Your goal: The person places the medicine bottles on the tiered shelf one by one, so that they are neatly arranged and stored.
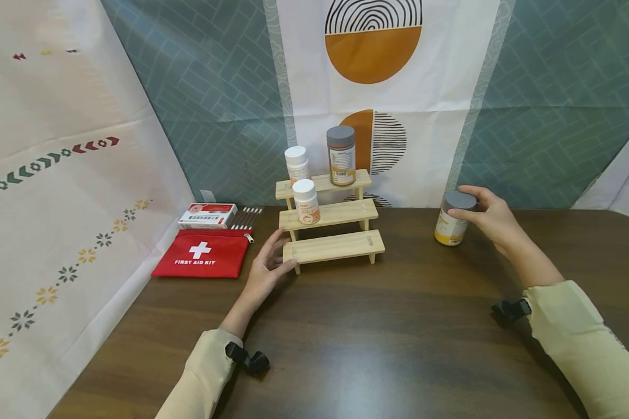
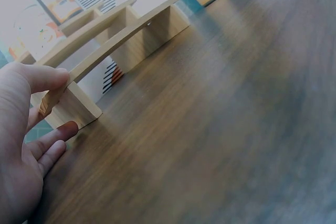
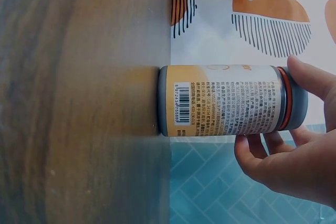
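Note:
My right hand [image 1: 495,222] holds a jar with a grey lid [image 1: 451,226] by its lid, thumb and fingers on opposite sides. The jar stands upright on the table, and its barcode label [image 3: 181,103] shows in the right wrist view. With thumb and fingers, my left hand [image 1: 265,272] grips the left end of the lowest step of a three-step wooden display stand [image 1: 335,247]. A white pill bottle [image 1: 306,203] sits on the middle step. On the top step are another white pill bottle [image 1: 296,166], partly hidden, and a second grey-lidded jar [image 1: 342,160].
Left of the stand lies a red first aid kit pouch [image 1: 201,254]. Behind it are a medicine box [image 1: 208,216] and several cotton swabs [image 1: 247,217]. Patterned cloth [image 1: 230,75] hangs along the table's back edge. The brown wooden table [image 1: 377,343] extends in front.

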Action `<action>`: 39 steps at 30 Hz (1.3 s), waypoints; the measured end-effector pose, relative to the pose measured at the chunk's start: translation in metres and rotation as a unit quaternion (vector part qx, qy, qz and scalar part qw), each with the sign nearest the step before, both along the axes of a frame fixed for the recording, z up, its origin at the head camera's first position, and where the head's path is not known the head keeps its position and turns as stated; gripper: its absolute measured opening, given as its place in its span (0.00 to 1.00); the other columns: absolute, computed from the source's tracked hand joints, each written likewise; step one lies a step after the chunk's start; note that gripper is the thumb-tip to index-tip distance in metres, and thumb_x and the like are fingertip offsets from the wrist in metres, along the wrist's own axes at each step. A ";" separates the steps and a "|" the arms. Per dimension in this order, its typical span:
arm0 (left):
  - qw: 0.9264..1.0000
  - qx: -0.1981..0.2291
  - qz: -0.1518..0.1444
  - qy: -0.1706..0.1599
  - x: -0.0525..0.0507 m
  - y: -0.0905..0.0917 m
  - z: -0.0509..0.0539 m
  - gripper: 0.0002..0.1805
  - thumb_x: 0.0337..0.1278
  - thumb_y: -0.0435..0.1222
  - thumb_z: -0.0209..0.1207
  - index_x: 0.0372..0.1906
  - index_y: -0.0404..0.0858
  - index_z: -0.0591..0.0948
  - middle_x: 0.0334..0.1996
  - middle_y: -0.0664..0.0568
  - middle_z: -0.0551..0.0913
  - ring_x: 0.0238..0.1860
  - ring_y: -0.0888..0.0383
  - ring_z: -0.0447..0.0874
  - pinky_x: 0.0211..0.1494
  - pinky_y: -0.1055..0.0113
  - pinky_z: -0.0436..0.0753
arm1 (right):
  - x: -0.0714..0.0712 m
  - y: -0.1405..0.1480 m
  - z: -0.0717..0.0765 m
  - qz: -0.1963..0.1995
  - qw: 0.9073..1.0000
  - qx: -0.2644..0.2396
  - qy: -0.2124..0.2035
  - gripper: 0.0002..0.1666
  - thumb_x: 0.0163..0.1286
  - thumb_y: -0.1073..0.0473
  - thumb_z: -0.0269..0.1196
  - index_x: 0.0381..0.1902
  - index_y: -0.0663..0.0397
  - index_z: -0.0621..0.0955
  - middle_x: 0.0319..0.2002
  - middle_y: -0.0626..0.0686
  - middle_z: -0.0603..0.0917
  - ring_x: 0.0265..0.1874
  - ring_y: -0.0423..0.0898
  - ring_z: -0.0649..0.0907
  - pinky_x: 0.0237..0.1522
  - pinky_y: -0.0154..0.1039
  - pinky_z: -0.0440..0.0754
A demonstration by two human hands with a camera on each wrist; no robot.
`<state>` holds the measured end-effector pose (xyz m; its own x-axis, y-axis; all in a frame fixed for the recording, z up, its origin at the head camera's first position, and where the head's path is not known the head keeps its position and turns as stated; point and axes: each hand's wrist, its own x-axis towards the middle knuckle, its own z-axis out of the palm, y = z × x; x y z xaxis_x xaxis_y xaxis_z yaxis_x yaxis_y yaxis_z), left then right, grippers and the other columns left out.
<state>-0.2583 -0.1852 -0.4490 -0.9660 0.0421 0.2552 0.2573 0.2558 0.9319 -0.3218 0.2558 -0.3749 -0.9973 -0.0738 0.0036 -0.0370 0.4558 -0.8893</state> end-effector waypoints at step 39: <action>1.000 0.014 -0.008 -0.001 0.000 -0.001 -0.002 0.41 0.58 0.27 0.62 0.75 0.49 0.60 0.66 0.39 0.73 0.44 0.54 0.81 0.50 0.74 0.78 | 0.014 -0.017 0.039 -0.057 0.996 -0.033 0.068 0.41 0.64 0.45 0.66 0.72 0.36 0.65 0.62 0.37 0.71 0.50 0.27 0.72 0.44 0.18 0.70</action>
